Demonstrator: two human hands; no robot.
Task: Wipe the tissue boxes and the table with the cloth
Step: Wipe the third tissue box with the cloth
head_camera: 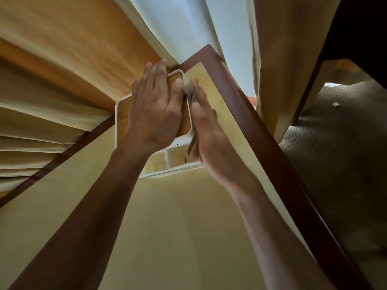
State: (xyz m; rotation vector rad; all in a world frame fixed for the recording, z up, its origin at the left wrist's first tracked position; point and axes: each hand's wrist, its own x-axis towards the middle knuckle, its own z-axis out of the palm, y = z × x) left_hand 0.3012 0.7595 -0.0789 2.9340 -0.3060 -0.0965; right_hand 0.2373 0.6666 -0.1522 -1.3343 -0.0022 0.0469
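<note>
The left hand lies flat, fingers straight, on the box at the worktop's far corner. The right hand, blurred, presses a cloth against the box's right side; its finger pose is unclear.

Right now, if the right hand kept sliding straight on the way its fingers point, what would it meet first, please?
Probably the table's dark wooden edge at the far corner, then the curtain behind it. The right hand, holding the cloth, points along the tissue box side; depth is unclear.

Left hand flat on tissue box; right hand presses cloth.
</note>
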